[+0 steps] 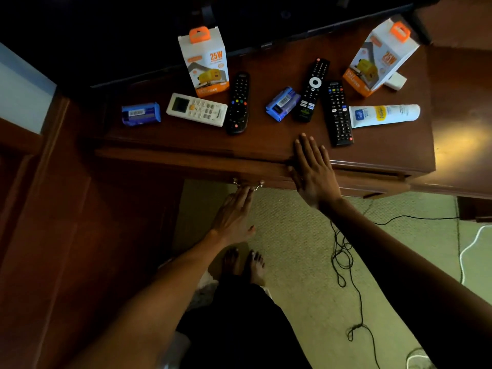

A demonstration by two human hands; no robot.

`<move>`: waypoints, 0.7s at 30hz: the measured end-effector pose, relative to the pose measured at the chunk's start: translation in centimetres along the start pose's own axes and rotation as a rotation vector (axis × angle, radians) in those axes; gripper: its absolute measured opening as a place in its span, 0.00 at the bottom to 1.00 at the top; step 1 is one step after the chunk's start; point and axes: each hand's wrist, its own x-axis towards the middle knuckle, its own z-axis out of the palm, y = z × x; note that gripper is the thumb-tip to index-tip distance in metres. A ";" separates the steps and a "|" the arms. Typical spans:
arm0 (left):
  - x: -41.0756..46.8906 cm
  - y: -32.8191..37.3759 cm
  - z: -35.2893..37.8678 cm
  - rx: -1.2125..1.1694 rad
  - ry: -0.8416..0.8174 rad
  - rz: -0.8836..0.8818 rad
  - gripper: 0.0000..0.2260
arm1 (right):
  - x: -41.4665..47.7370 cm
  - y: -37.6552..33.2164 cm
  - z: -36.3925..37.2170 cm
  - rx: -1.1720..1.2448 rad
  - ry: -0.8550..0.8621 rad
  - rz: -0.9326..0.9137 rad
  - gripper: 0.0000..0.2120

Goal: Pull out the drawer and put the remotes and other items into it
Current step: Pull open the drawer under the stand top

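Observation:
The dark wooden desk [186,137] carries a white remote [197,109] and three black remotes [237,102] [312,89] [338,113]. Two blue packs [141,113] [282,103], two white-and-orange charger boxes [205,62] [378,59] and a white tube [384,115] lie among them. The drawer front [186,169] sits flush under the desk edge. My left hand [234,217] reaches up with its fingertips at the drawer's metal handle [249,184]. My right hand [312,171] lies flat, fingers spread, on the desk's front edge, holding nothing.
A white plug adapter [396,81] lies behind the right box. A dark TV base [239,30] runs along the back of the desk. Black cable [346,262] and a white cable [471,243] trail over the beige carpet. My bare feet [243,265] stand below the drawer.

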 end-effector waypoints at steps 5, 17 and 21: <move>-3.2 0.5 0.5 0.057 -0.057 0.044 0.39 | -0.3 -1.1 -0.1 0.014 -0.033 0.055 0.31; -3.4 -5.1 -8.5 -0.019 0.329 -0.135 0.23 | -6.3 -4.3 0.6 0.156 -0.159 0.057 0.25; -3.1 -7.7 -8.0 0.035 0.102 -0.160 0.26 | -6.6 -4.9 0.8 0.136 -0.217 0.108 0.31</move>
